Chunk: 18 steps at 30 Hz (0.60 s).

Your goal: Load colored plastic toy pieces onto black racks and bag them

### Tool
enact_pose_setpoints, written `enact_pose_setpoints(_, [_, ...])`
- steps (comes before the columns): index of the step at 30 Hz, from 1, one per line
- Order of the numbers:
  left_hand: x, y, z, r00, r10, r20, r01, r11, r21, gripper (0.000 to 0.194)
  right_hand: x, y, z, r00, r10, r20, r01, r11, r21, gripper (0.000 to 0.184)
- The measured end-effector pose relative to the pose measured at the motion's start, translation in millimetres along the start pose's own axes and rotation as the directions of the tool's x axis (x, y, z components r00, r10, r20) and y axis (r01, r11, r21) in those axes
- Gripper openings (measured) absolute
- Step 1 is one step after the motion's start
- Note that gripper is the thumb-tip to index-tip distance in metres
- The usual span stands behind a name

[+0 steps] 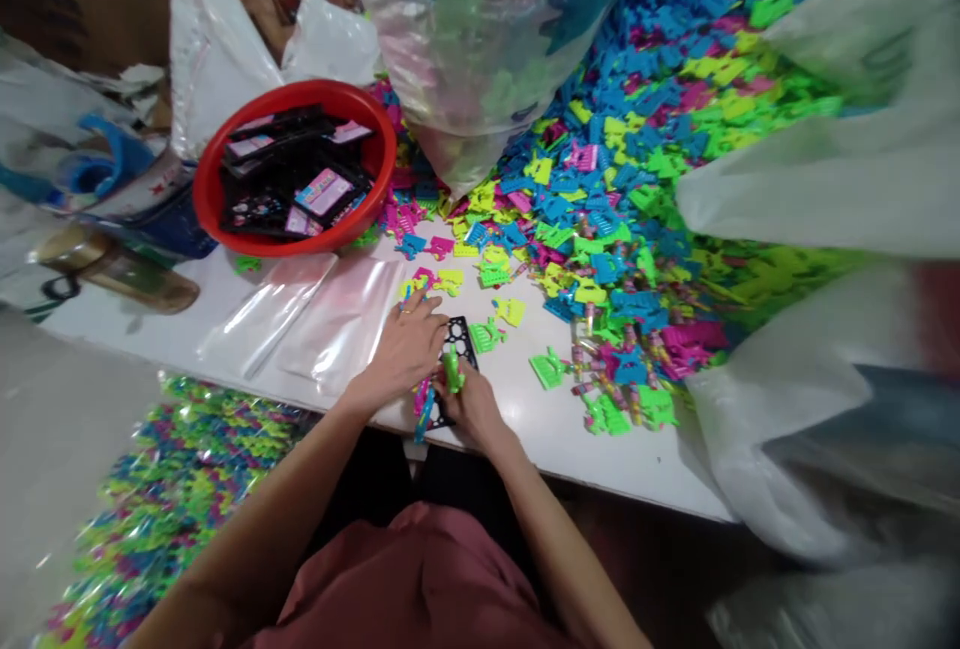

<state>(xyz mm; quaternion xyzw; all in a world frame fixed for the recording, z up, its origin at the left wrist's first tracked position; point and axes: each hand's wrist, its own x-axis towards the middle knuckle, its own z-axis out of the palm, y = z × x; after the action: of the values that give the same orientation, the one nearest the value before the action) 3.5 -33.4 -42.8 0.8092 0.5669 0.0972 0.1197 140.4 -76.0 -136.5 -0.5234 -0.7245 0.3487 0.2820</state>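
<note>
Plastic pieces (195,489) seen through clear wrapping (120,529) are heaped at lower left, seemingly already bagged. On the desk (555,429), a green piece (453,369) is pinched in the grip of the right hand (476,404) over a black holed plate (463,339); whether anything is held by the left hand (405,344), laid at its edge, cannot be told. Flat clear bags (330,329) look unfilled; beyond, many loose pieces (592,199) are left unbagged beside a red basin (386,154).

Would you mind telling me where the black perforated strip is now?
In the head view, the black perforated strip lies below centre on the table, partly hidden by the right hand, with the left hand at its left.
</note>
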Motion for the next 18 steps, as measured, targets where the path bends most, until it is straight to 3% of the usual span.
enact_pose_setpoints(2, [-1.9,-2.4,1.5,0.999,0.027,-0.020,-0.028,0.999,-0.028,0.035,0.2,-9.9,-0.9,0.996,-0.011,0.094,0.029,0.980,-0.196,0.014])
enact_pose_setpoints(5, [-3.4,-5.5,2.8,0.994,0.077,-0.080,-0.080,0.996,-0.034,0.033,8.6,-28.1,2.1,0.984,0.088,0.158,-0.019,0.919,-0.393,0.021])
enact_pose_setpoints(7, [-3.1,-6.9,4.1,0.990,0.067,-0.124,-0.068,0.998,-0.007,0.031,16.2,-34.9,1.3,0.978,0.110,0.176,-0.029,0.912,-0.408,0.024])
enact_pose_setpoints(9, [-1.9,-8.4,5.1,0.989,0.039,-0.142,-0.037,0.999,0.015,0.028,18.3,-31.7,-11.0,0.973,0.036,0.228,0.042,0.944,-0.329,0.023])
enact_pose_setpoints(11, [-0.4,-10.8,5.5,0.990,0.032,-0.136,-0.031,0.999,0.009,0.025,11.4,-16.8,-39.2,0.976,-0.053,0.212,0.106,0.963,-0.249,0.024])
enact_pose_setpoints(13, [0.8,-13.2,6.1,0.990,0.042,-0.138,-0.044,0.999,-0.009,0.024,-1.6,6.4,-79.9,0.997,-0.024,0.068,0.044,0.951,-0.307,0.029])
enact_pose_setpoints(15, [2.1,-14.6,7.4,0.988,0.052,-0.147,-0.055,0.998,-0.016,0.027,-14.2,29.4,-121.5,0.984,0.124,-0.127,-0.172,0.839,-0.515,0.032])
enact_pose_setpoints(18, [4.5,-13.6,9.8,0.987,0.042,-0.158,-0.042,0.999,0.004,0.034,-22.6,45.4,-155.8,0.969,0.182,-0.168,-0.246,0.626,-0.740,0.020])
